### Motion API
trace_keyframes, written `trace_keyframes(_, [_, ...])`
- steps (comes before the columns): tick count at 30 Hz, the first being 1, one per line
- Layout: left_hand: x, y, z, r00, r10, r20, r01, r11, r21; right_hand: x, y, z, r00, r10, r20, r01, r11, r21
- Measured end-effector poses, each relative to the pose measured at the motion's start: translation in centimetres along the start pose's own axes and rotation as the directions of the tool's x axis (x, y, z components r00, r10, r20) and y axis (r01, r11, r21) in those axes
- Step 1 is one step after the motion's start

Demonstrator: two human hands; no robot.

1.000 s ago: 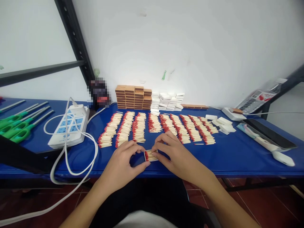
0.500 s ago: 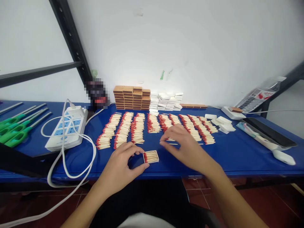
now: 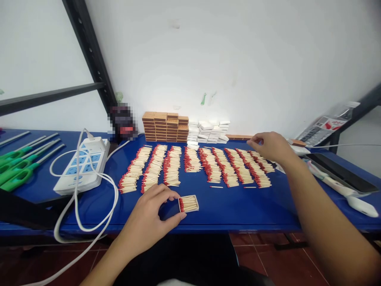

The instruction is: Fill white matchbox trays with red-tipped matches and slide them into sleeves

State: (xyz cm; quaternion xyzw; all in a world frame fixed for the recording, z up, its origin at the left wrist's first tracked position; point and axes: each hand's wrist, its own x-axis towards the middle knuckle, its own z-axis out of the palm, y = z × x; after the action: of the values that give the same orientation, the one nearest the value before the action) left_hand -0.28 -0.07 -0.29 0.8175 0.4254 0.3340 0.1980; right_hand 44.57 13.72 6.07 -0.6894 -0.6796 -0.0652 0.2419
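Observation:
My left hand [image 3: 157,212] holds the near and left sides of a small white matchbox tray [image 3: 195,204] between thumb and fingers, on the blue tabletop. Red-headed matches [image 3: 187,204] lie inside, heads to the left. My right hand [image 3: 269,147] is at the back right, fingers curled together by the end of a low row of brown matchbox sleeves [image 3: 236,137]; whether they grip a sleeve is hidden. Between the hands and the wall lie several slanting rows of loose matches [image 3: 211,165].
Brown matchboxes [image 3: 165,127] stand stacked against the wall beside piled white trays [image 3: 210,131]. To the left are a power strip [image 3: 83,167] with white cables and green-handled tools [image 3: 20,171]. A plastic bottle [image 3: 330,123] and a black phone-like slab [image 3: 342,171] are at right.
My right hand has moved away from above the match rows, back and to the right, to the row of brown sleeves. The left hand keeps its hold on the tray.

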Motion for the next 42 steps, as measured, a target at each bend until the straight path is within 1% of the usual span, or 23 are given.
trace_keyframes(2, [0.0, 0.0, 0.0, 1.0, 0.003, -0.003, -0.003, 1.0, -0.001, 2.1, 0.7, 0.0, 0.999, 0.042, 0.015, -0.042, 0.999, -0.016])
trace_keyframes(3, [0.0, 0.0, 0.0, 1.0, 0.003, -0.003, -0.003, 1.0, 0.0, 2.9, 0.7, 0.1, 0.998, 0.055, 0.022, -0.055, 0.998, -0.017])
trace_keyframes(5, [-0.1, 0.0, 0.1, 1.0, -0.006, 0.008, 0.006, 1.0, 0.006, 4.1, -0.2, 0.8, 0.998, 0.054, 0.035, -0.054, 0.999, -0.006])
trace_keyframes(8, [-0.1, 0.0, 0.2, 1.0, -0.023, 0.015, 0.022, 1.0, 0.02, 4.7, -3.7, 2.5, 0.997, -0.028, 0.065, 0.023, 0.997, 0.073])
trace_keyframes(10, [-0.2, -0.1, 0.3, 1.0, -0.019, 0.007, 0.019, 1.0, 0.021, 4.7, -6.6, 3.7, 0.986, -0.142, 0.083, 0.125, 0.974, 0.187])
trace_keyframes(12, [-0.3, -0.2, 0.4, 1.0, -0.015, 0.001, 0.015, 1.0, 0.018, 4.8, -9.3, 4.6, 0.967, -0.243, 0.073, 0.22, 0.947, 0.232])
trace_keyframes(15, [-0.3, -0.2, 0.4, 1.0, -0.014, -0.001, 0.014, 1.0, 0.014, 5.7, -12.5, 5.5, 0.95, -0.305, 0.064, 0.279, 0.924, 0.26])
trace_keyframes(18, [-0.2, -0.2, 0.3, 1.0, -0.019, 0.001, 0.019, 1.0, 0.011, 6.9, -14.9, 6.3, 0.932, -0.361, 0.035, 0.339, 0.902, 0.267])
trace_keyframes(22, [-0.2, 0.0, 0.2, 0.999, -0.033, 0.01, 0.033, 0.999, -0.001, 8.6, -18.1, 7.5, 0.897, -0.44, -0.045, 0.437, 0.867, 0.24])
trace_keyframes(24, [-0.2, 0.0, 0.2, 0.999, -0.039, 0.016, 0.039, 0.999, -0.005, 9.3, -19.8, 8.1, 0.868, -0.489, -0.089, 0.496, 0.843, 0.206])
trace_keyframes(26, [-0.2, 0.0, 0.3, 0.999, -0.043, 0.02, 0.043, 0.999, -0.007, 9.9, -21.2, 8.6, 0.827, -0.549, -0.119, 0.562, 0.818, 0.128])
trace_keyframes(28, [-0.3, 0.0, 0.3, 0.999, -0.046, 0.021, 0.046, 0.999, -0.008, 10.6, -22.1, 9.0, 0.795, -0.594, -0.122, 0.602, 0.797, 0.048])
trace_keyframes(29, [-0.3, 0.0, 0.3, 0.999, -0.047, 0.02, 0.047, 0.999, -0.009, 10.9, -22.3, 9.1, 0.788, -0.605, -0.115, 0.611, 0.792, 0.024])
trace_keyframes(34, [-0.3, 0.1, 0.3, 0.998, -0.051, 0.022, 0.051, 0.999, -0.019, 11.5, -22.2, 9.0, 0.786, -0.611, -0.098, 0.612, 0.79, -0.016])
trace_keyframes(37, [-0.2, 0.1, 0.3, 0.998, -0.051, 0.025, 0.052, 0.998, -0.023, 11.0, -22.2, 8.8, 0.781, -0.618, -0.09, 0.615, 0.786, -0.061])
trace_keyframes(42, [-0.1, 0.1, 0.3, 0.999, -0.053, 0.01, 0.053, 0.998, -0.023, 10.3, -23.2, 8.7, 0.766, -0.642, -0.044, 0.631, 0.763, -0.139])
